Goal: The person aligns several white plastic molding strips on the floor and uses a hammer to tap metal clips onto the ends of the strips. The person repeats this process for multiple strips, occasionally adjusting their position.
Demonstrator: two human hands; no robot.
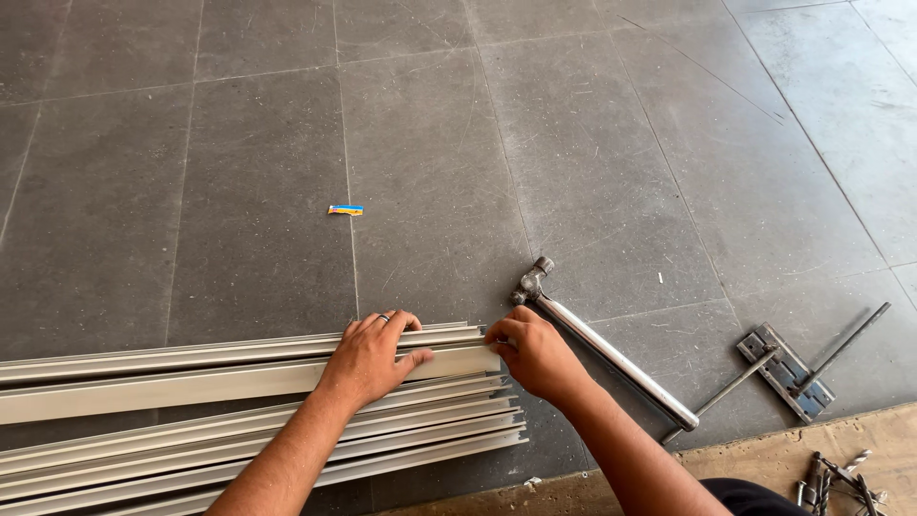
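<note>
While the left hand lies flat and spread on the top aluminium profile, the right hand pinches its end, seemingly squaring the floor stack; a careful nudge looks due, the hammer just beside.

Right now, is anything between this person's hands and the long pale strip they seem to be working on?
Nothing visible. The left hand lies flat on the top pale strip of the stack, and the right hand grips its end. The metal hammer lies on the floor beside it, apart.
</note>
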